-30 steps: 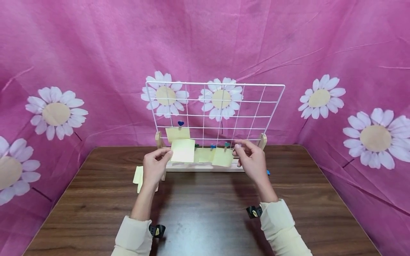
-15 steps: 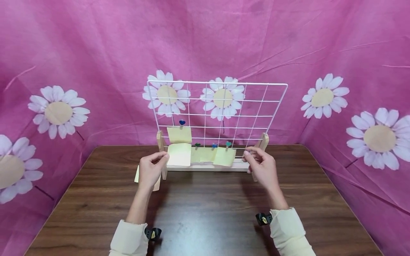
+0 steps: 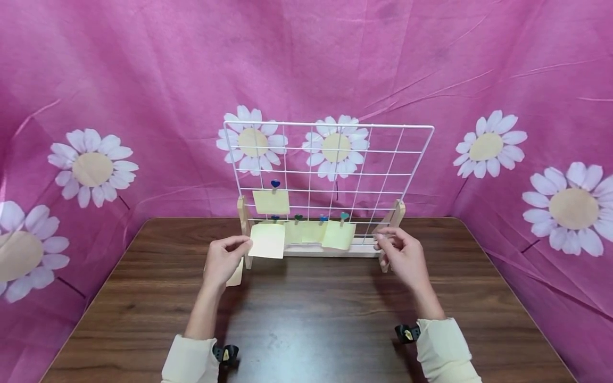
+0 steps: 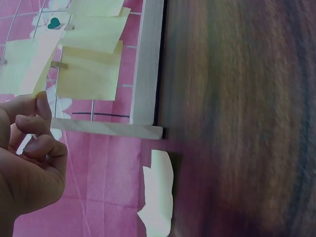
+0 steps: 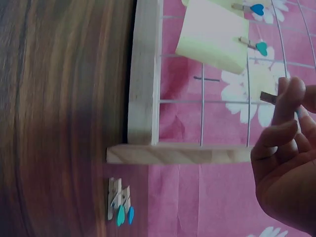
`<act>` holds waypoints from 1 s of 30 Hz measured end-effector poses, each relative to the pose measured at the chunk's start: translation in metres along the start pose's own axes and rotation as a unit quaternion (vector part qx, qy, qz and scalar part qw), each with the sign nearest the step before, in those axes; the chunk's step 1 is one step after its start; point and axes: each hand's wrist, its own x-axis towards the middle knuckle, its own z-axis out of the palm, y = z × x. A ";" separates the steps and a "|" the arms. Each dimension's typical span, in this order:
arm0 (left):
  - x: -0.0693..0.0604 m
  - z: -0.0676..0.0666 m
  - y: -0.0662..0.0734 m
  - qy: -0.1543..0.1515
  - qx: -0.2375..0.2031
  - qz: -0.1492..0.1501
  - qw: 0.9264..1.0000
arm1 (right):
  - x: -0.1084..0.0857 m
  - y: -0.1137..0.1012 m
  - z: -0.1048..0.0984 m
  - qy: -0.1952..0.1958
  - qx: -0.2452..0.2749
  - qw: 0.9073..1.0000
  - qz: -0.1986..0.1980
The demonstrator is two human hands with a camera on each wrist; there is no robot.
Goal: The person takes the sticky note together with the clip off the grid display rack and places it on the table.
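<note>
Since a second ago, the left hand (image 3: 224,260) and its paper note (image 3: 266,241) have come lower against the stand, and the right hand (image 3: 404,258) has shifted outward to the right. Nearest are two loose cream fabric sleeves (image 3: 190,357) with small black wrist devices (image 3: 226,353) at their cuffs, over a dark brown, wood-grained tabletop (image 3: 306,308) with a soft sheen. At left the left hand pinches the edge of the pale yellow, smooth, squarish paper note between thumb and fingers; it covers part of the lower row's left end. At right the right hand holds a small wooden clip (image 5: 268,98) at its fingertips, near the right upright (image 3: 397,215). On the tabletop, loose notes (image 4: 160,192) with uneven edges lie left of the stand, and two wooden pegs (image 5: 118,197) with teal and blue hearts lie to its right. Farther off, a pale wooden base bar (image 3: 330,251) and the uprights bear a thin white wire grid (image 3: 330,125) of open rectangles. A lower row of yellow notes (image 3: 338,235) and one higher note (image 3: 271,202) hang on it from heart-topped clips (image 3: 344,216). Farthest is a creased pink cloth (image 3: 306,53) printed with white daisies (image 3: 93,169).
</note>
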 end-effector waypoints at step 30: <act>-0.005 -0.044 -0.024 -0.128 0.080 -0.019 0.988 | -0.005 0.032 -0.030 0.069 -0.109 0.991 0.025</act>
